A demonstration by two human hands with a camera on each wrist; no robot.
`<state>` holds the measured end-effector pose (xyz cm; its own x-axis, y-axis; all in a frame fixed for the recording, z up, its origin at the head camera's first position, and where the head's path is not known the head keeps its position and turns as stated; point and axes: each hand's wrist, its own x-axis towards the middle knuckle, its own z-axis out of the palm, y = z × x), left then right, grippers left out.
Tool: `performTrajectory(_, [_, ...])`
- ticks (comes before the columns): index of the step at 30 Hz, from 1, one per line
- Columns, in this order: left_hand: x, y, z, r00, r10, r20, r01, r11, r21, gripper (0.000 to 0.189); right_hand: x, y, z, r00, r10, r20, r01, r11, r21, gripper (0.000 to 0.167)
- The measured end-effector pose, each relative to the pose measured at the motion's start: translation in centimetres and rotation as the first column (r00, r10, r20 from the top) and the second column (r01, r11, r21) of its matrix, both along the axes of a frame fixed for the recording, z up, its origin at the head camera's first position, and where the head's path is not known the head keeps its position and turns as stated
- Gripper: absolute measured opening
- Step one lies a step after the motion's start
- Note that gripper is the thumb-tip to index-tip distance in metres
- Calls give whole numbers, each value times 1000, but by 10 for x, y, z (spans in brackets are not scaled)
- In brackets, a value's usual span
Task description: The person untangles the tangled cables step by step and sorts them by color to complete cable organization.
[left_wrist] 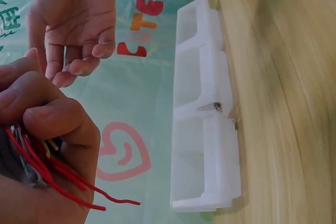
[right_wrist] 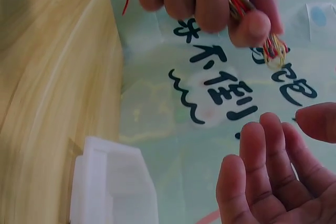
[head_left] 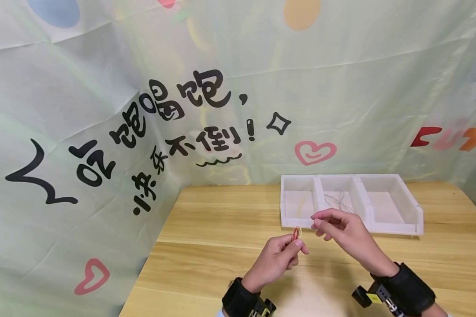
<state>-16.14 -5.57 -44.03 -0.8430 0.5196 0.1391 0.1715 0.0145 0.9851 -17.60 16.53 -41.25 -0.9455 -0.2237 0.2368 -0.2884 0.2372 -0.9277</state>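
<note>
My left hand (head_left: 275, 259) grips a bundle of thin wires (head_left: 295, 233), red and yellow, between thumb and curled fingers. Loose red wire ends (left_wrist: 79, 187) stick out of the fist in the left wrist view, with some silvery and yellow ones among them. At the other side of the fist, small bent loops (right_wrist: 275, 51) of the bundle show in the right wrist view. My right hand (head_left: 347, 233) hovers just right of the bundle, apart from it. Its fingers (right_wrist: 257, 156) are loosely bent and nothing is seen between them.
A white three-compartment tray (head_left: 392, 228) stands at the back of the wooden table (head_left: 222, 220). A yellow strand (head_left: 301, 207) lies in its left compartment, and thin greenish wires (head_left: 340, 202) lie in the middle one. A printed cloth (head_left: 238, 53) hangs behind and at the sides.
</note>
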Motion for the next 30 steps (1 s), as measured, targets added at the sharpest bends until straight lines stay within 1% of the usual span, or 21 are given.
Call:
performTrajectory(3, [0, 1, 0, 1000, -11, -15, 11, 1000, -4, 34, 4, -5, 2, 1000, 25, -10, -25, 1000, -7, 20])
performTrajectory(8, [0, 1, -1, 998, -31, -49, 31, 999, 5, 33, 11, -12, 5, 998, 63, 29, -63, 998, -10, 22])
performTrajectory(11, [0, 2, -1, 998, -44, -53, 45, 999, 9, 33, 13, -15, 5, 996, 80, 30, -80, 997, -7, 22])
performTrajectory(14, [0, 2, -2, 997, -55, -51, 55, 998, 2, 35, 13, -17, 3, 994, 112, 2, -112, 994, -10, 19])
performTrajectory(19, [-1, 2, -1, 996, -64, -57, 63, 998, -15, 39, 12, -18, -1, 981, 172, -86, -174, 985, -19, 16])
performTrajectory(23, [-1, 1, 0, 994, -75, -84, 72, 996, -43, 40, 12, -18, -2, 974, 201, -99, -205, 979, -22, 11])
performTrajectory(25, [-1, 1, 0, 991, -87, -100, 81, 995, -59, 39, 11, -17, -2, 967, 231, -103, -234, 972, -12, 9])
performTrajectory(28, [0, 0, 0, 988, -102, -115, 94, 993, -76, 36, 11, -16, -1, 951, 277, -137, -279, 960, 5, 12])
performTrajectory(30, [0, 1, 0, 987, -102, -124, 92, 992, -90, 36, 10, -15, -1, 945, 281, -166, -283, 959, 15, 14])
